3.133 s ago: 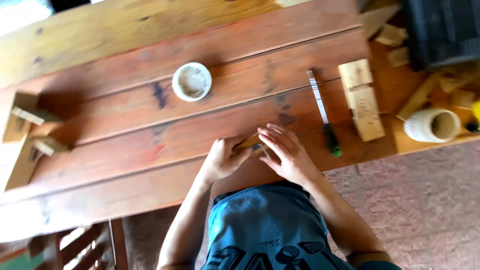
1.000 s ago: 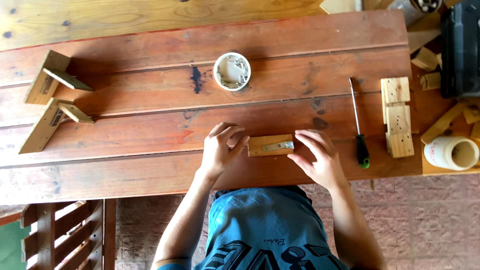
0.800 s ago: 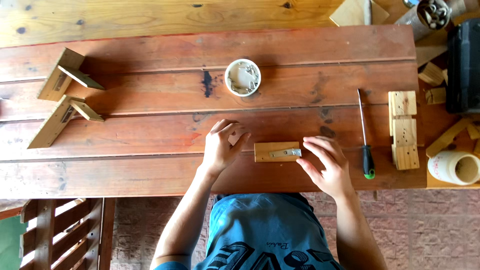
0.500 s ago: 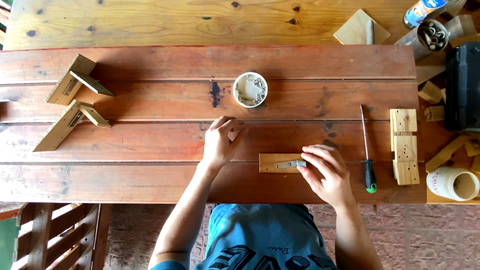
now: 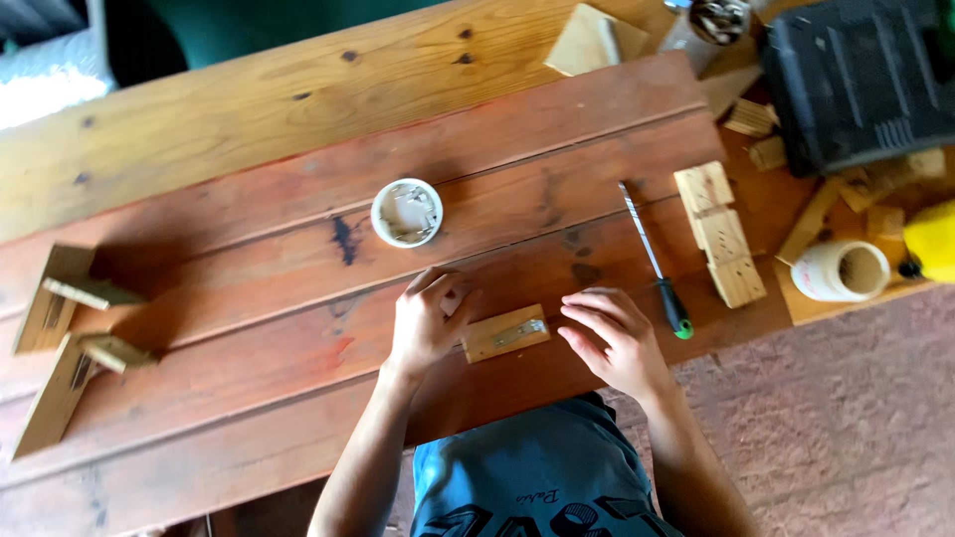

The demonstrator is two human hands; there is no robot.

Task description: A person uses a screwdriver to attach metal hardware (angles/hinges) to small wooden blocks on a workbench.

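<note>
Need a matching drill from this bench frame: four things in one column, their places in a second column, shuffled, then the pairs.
Things:
1. small white round cup
2. green-handled screwdriver
3. small wooden block with a metal fitting
4. black plastic case

Places:
A. top right corner of the view
B. between the left hand and the right hand
C. on the red-brown wooden tabletop, above the left hand
D. right of the right hand, lying beside a pale notched wood piece

Pairs: 1-C, 2-D, 3-B, 4-A
</note>
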